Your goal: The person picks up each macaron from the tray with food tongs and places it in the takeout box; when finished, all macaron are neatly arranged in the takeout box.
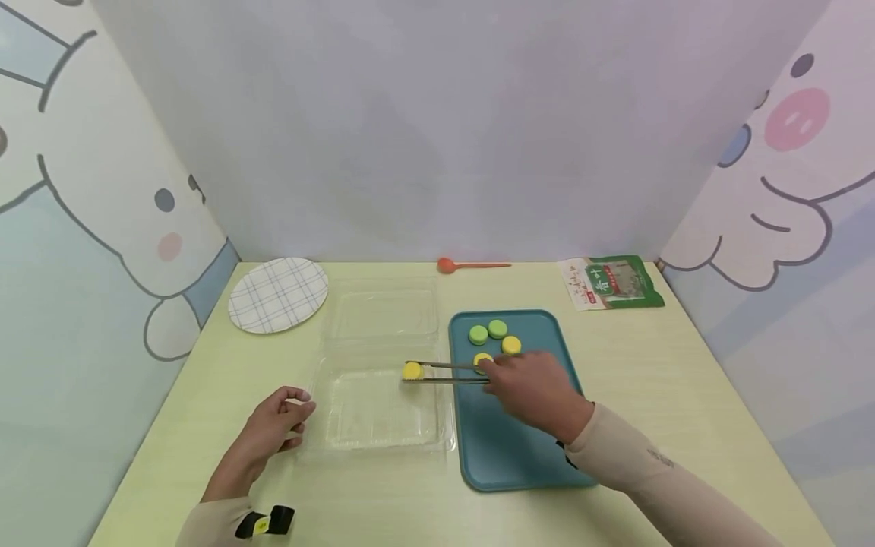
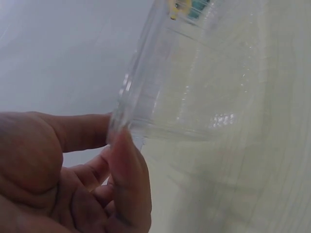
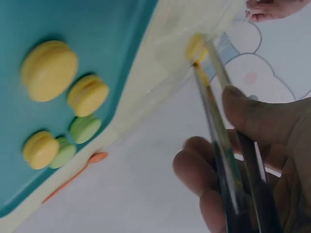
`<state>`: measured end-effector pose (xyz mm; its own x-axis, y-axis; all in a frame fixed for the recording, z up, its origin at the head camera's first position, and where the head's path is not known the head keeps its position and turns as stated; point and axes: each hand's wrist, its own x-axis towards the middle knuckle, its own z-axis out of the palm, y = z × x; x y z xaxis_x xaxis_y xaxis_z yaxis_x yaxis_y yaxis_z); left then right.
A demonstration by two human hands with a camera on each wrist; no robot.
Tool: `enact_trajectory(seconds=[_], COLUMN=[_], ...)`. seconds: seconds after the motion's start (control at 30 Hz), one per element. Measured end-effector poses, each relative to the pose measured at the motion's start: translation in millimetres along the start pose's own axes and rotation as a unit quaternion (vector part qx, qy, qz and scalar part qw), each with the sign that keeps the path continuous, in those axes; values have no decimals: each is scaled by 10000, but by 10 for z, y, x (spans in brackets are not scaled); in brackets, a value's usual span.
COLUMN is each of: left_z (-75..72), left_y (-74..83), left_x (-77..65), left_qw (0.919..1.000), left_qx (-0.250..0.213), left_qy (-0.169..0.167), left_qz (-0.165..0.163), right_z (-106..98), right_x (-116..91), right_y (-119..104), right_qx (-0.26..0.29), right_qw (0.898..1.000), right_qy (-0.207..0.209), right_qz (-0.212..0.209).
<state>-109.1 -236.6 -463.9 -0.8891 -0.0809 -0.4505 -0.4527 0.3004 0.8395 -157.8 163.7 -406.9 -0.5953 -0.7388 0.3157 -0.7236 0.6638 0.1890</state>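
My right hand (image 1: 529,387) grips metal tongs (image 1: 447,381) that reach left from above the tray. A yellow macaron (image 1: 412,371) is pinched between their tips, over the right part of a clear plastic box (image 1: 383,414). With thumb and finger, my left hand (image 1: 273,425) pinches the left rim of this box, as the left wrist view shows at the box edge (image 2: 119,121). Under and beyond the right hand lies a teal tray (image 1: 506,460). It bears green macarons (image 1: 497,329) and yellow macarons (image 3: 49,70), some of them hidden by the hand in the head view.
The box's clear lid half (image 1: 383,311) lies flat behind it. A checked plate (image 1: 279,295) is at the back left. An orange spoon (image 1: 446,266) lies by the back wall, and a green and white packet (image 1: 611,282) at the back right. Walls enclose the table's sides and back.
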Motion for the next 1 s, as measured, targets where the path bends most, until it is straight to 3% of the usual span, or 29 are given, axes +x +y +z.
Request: enact_trajectory(seconds=[0.3,0.63,1.0], left_z=[3,-5,-8], left_y=[11,10,0], left_x=[-14,13,9], left_qw=[9999,10000,9999], left_qx=[-15,-1,74], left_qy=[11,8,25], left_qz=[-101,-72,-66], right_z=[-64,-80,-69], right_x=[203,333,323], right_y=[-154,-245,-240], right_qx=[-472,-680,-648], right_qw=[9970,9970,9970], right_qy=[-608,-363,-422], right_qz=[3,-64,-15])
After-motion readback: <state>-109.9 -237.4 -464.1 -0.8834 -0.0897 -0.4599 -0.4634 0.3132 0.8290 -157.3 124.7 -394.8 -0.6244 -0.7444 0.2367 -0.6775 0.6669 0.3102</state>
